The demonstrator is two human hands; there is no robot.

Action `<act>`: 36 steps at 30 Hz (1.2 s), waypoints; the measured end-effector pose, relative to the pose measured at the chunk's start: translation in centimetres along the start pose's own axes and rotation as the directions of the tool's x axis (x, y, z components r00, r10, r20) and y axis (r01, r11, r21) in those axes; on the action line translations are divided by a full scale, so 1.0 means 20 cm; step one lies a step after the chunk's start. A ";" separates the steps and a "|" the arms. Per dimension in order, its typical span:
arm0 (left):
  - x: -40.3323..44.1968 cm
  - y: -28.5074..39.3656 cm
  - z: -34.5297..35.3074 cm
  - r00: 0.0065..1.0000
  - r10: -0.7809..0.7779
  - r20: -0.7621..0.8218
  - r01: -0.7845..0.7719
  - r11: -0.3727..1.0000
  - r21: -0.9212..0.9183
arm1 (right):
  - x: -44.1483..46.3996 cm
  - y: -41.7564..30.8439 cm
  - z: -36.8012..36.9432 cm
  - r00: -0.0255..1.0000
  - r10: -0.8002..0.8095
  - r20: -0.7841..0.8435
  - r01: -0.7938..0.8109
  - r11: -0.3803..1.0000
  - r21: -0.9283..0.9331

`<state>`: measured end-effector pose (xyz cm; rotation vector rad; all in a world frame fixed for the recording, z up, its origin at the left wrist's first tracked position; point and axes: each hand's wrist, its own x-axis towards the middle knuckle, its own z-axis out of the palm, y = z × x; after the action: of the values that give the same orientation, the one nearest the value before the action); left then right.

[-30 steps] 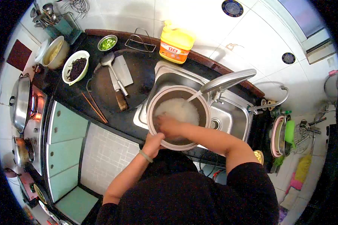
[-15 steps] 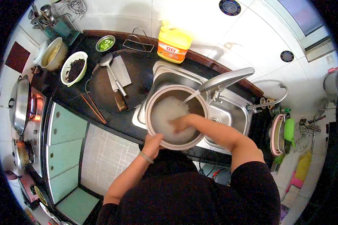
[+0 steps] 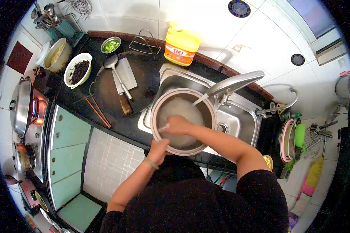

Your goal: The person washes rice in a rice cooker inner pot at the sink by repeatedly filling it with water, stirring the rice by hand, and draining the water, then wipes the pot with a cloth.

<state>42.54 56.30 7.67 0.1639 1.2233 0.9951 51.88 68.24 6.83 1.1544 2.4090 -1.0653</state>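
Left grip [image 3: 158, 150] clamped the rim of one round pot [image 3: 210, 120], mouth and axis upward, over the left sink basin [image 3: 179, 80] by the worktop [image 3: 76, 101]'s front edge; right grip [image 3: 176, 125] was inside, at cloudy water [image 3: 187, 110], closure unclear.

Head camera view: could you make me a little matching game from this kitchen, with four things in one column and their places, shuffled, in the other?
Things:
1. left hand
2. right hand
3. yellow jug
4. chopsticks

Places:
A. standing behind the sink
B. down inside the pot
C. lying near the front edge of the black counter
D. gripping the pot's rim

Right pairs: 1-D, 2-B, 3-A, 4-C
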 end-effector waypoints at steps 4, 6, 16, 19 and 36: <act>0.03 -0.04 -0.02 1.000 0.010 -0.019 -0.010 1.000 -0.004 | 0.09 0.14 0.08 0.865 -0.477 -0.155 0.361 0.808 -0.466; 0.03 -0.03 -0.02 1.000 0.003 -0.009 -0.003 1.000 -0.001 | 0.12 0.18 0.16 0.994 -0.111 -0.021 0.084 0.854 -0.513; 0.02 -0.03 0.00 0.998 0.061 -0.009 -0.061 0.998 0.010 | 0.11 0.24 0.11 0.916 -0.252 0.312 0.332 0.912 -0.239; -0.01 0.00 0.03 0.999 0.039 0.025 -0.038 0.999 -0.028 | 0.27 0.33 0.17 0.971 -0.216 0.104 0.240 0.894 -0.379; 0.02 -0.03 0.01 0.998 0.061 -0.027 -0.062 0.997 -0.039 | 0.08 0.51 -0.08 0.975 -0.060 -0.213 0.007 0.971 -0.240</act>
<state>43.03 56.21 7.10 0.1585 1.2270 1.0774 58.75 74.55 2.07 1.2049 2.6445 -0.6611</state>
